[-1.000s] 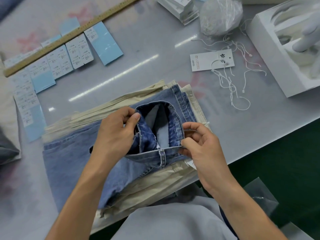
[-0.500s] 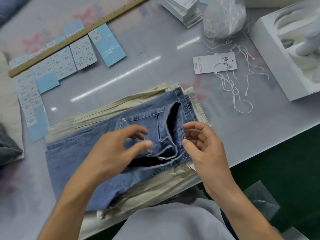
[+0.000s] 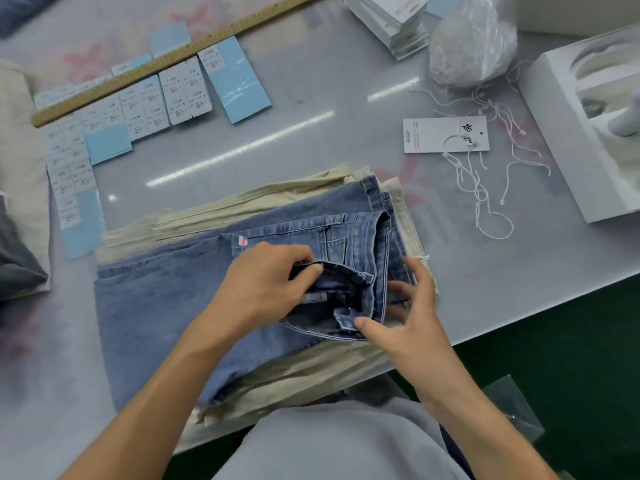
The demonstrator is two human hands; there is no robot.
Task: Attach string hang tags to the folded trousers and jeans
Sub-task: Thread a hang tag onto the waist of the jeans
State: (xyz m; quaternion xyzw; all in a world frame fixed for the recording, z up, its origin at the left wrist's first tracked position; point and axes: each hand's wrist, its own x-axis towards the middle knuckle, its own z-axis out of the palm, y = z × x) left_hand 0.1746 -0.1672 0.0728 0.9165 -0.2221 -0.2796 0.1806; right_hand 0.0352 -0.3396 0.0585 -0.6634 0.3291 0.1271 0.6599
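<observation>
The folded blue denim jeans point(image 3: 166, 299) lie on the stack of beige trousers point(image 3: 242, 209) at six o'clock on the grey tabletop point(image 3: 311, 81). The left hand point(image 3: 263, 285) pinches the waistband, and the right hand point(image 3: 408, 306) pinches a belt loop. The white paper hang tag point(image 3: 433, 136) waits at two o'clock — no string is threaded yet. If a pinch slips, the waistband could flop shut — and the stack could slide off the near edge.

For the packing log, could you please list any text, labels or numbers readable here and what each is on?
Nothing reads reliably.
White hang tag: orange print and dark characters, blurred.
Blue-backed sticker sheets: rows of print, too small.
Wooden ruler: markings illegible.
Jeans red tab: no legible text.
</observation>
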